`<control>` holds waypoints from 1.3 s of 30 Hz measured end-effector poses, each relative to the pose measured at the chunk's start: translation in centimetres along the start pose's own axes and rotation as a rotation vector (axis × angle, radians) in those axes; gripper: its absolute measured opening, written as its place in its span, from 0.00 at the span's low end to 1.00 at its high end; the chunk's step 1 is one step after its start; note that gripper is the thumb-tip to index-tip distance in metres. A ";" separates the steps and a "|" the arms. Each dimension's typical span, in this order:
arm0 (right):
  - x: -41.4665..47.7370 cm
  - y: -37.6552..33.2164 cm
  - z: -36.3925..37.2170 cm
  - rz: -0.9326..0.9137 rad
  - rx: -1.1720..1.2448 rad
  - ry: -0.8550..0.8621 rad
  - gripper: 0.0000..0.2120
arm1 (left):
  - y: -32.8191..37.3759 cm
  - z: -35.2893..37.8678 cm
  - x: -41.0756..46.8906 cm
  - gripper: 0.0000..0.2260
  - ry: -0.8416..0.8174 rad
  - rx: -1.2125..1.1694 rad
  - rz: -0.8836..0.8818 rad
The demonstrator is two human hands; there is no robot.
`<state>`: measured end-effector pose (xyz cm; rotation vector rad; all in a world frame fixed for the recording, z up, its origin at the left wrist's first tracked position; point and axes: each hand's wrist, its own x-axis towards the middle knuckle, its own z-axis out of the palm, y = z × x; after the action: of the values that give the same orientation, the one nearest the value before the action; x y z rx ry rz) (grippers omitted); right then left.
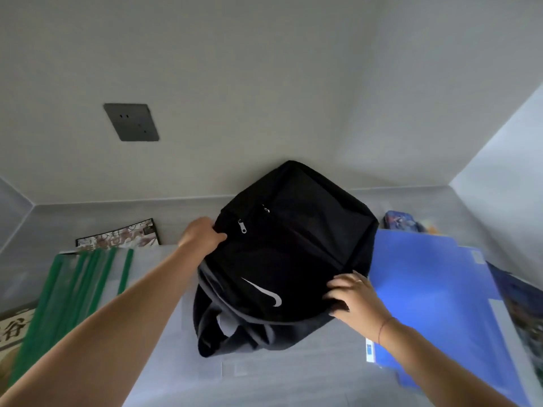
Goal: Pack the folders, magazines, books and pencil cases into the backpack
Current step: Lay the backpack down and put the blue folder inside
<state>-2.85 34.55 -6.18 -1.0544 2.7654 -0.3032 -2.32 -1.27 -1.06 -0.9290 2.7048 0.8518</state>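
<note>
A black backpack with a white swoosh stands in the middle of the grey table, leaning against the wall, its zips closed as far as I can see. My left hand grips its upper left edge near a zip pull. My right hand holds its lower right side. Clear folders with green spines lie at the left, with a magazine behind them. Blue folders lie at the right. A blue pencil case sits behind those, by the wall.
A dark wall socket is above the table at the left. A book with large printed characters lies at the far left edge. Another dark illustrated cover pokes out under the blue folders at the right. The table meets walls at the back and both sides.
</note>
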 end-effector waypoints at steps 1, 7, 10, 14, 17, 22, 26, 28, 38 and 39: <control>-0.7 0.8 -0.5 0.071 0.079 0.019 0.19 | 0.2 0.5 0.1 0.11 -0.008 -0.018 0.009; -1.8 0.8 -1.0 0.816 0.991 0.350 0.21 | 0.9 1.6 1.1 0.15 0.019 -0.025 -0.021; -0.1 -1.7 0.0 0.987 1.212 0.258 0.13 | 0.9 2.0 1.3 0.15 0.066 -0.003 -0.008; 1.8 -3.1 2.3 0.957 1.233 0.338 0.26 | -0.6 2.3 1.0 0.12 0.086 0.055 -0.015; 3.5 -1.3 1.2 0.890 1.062 0.384 0.25 | -1.8 2.5 0.0 0.10 0.026 0.084 -0.059; 7.3 3.3 -1.3 0.670 0.790 0.251 0.24 | -3.2 4.4 -3.8 0.10 -0.028 0.121 -0.116; 8.4 4.6 -1.9 0.631 0.802 0.084 0.29 | -4.3 5.9 -6.1 0.10 -0.097 0.008 -0.155; 7.9 4.2 -1.5 0.628 0.727 0.047 0.32 | -4.2 5.8 -6.8 0.12 -0.018 0.028 -0.138; -1.6 -2.7 0.5 0.041 0.371 -0.057 0.41 | -0.5 4.4 -12.2 0.23 -0.401 0.176 0.574; -1.9 -2.7 1.1 0.042 0.373 -0.058 0.40 | -0.3 4.6 -12.4 0.24 -0.401 0.198 0.576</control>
<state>0.48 33.72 -6.43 -0.8928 2.5368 -0.7354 7.56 7.58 -1.06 0.0783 2.6375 0.7310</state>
